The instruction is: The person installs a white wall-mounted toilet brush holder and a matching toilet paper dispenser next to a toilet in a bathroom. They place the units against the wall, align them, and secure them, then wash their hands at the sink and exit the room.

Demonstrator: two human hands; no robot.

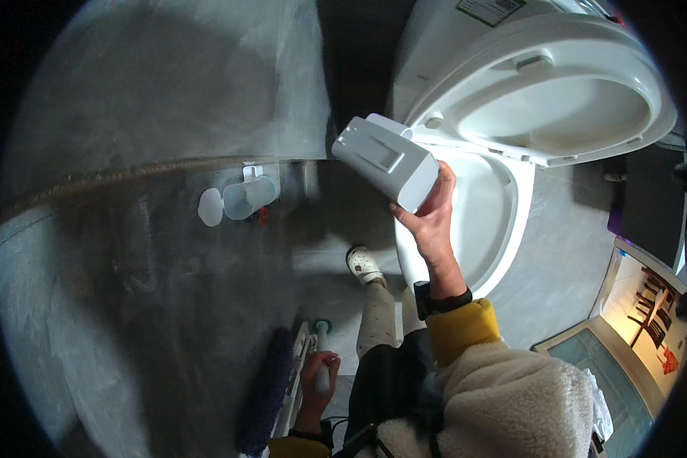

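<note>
A white plastic box point(389, 162) with rounded edges and a rectangular raised patch on its side is tilted in the air, partly over the toilet bowl's left side. My right hand point(429, 217) grips its lower right end, thumb in front and fingers behind. Low at the left, my left hand point(317, 375) is closed round a pale, rod-like handle point(323, 379). A green ring point(322, 326) shows at the handle's far end; what the handle belongs to cannot be made out. The white toilet point(523, 221) stands with its seat and lid point(588, 99) raised.
On the grey wall at the left is a translucent cup point(244, 200) with a white round flap point(211, 208) beside it. A purple fluffy thing point(266, 393) hangs near my left hand. My foot in a cream clog point(364, 264) is on the floor. A framed glass panel point(603, 374) stands at the lower right.
</note>
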